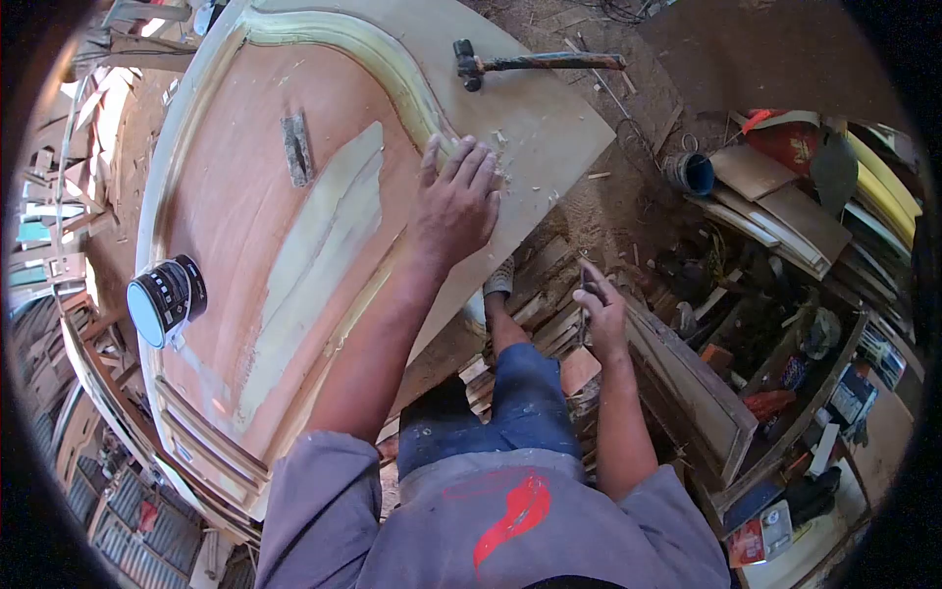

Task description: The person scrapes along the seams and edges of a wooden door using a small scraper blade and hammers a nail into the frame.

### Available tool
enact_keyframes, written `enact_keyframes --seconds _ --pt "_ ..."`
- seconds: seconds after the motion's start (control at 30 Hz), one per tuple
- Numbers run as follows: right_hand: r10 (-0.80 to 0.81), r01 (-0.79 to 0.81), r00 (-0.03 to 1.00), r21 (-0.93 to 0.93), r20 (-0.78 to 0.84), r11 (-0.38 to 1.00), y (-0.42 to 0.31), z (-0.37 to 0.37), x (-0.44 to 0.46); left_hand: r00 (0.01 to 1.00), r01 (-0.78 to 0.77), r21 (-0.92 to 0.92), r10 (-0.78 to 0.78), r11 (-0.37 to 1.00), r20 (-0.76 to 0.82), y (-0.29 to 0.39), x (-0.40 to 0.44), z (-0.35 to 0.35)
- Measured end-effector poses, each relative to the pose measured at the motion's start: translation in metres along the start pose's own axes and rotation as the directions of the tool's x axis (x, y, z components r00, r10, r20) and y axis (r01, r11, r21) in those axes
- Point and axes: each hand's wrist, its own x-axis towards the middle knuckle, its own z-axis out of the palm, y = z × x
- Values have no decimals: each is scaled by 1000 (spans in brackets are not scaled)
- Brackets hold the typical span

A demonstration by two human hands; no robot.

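Note:
My left hand (pixel 454 204) lies with its fingers stretched out over the curved pale moulding (pixel 378 64) of a large wooden panel (pixel 324 103). Small shavings are scattered beside those fingertips. Held off the panel, low to the right, my right hand (pixel 604 312) grips a thin dark tool (pixel 586 299); its kind is mostly hidden by the fingers. A hammer (pixel 549 62) rests on the panel's far right part. Left of my forearm, a pale filler-like patch (pixel 319 236) spreads over the reddish wood, and a flat grey block (pixel 295 149) lies near it.
A dark can with a light blue lid (pixel 162 300) stands at the panel's left edge. To the right is a wooden box (pixel 721 417) full of odds and ends. Stacked boards (pixel 775 211) and a dark blue bucket (pixel 690 173) sit beyond it. Wood scraps litter the ground.

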Motion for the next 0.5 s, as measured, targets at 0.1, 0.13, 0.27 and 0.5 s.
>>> enact_keyframes --seconds 0.1,0.13,0.27,0.5 --pt "79 -80 994 9 78 997 4 0 -11 966 -90 -168 127 982 224 1 11 -14" --pt "93 -95 992 21 88 995 3 0 -13 971 -126 -256 172 958 164 5 9 -17" --pt "10 -13 998 46 54 999 14 1 -13 984 -175 -267 178 948 -15 25 -3 -31" --pt "48 -54 998 217 32 975 0 1 -12 995 -43 -411 1 911 -100 28 -60 -25"
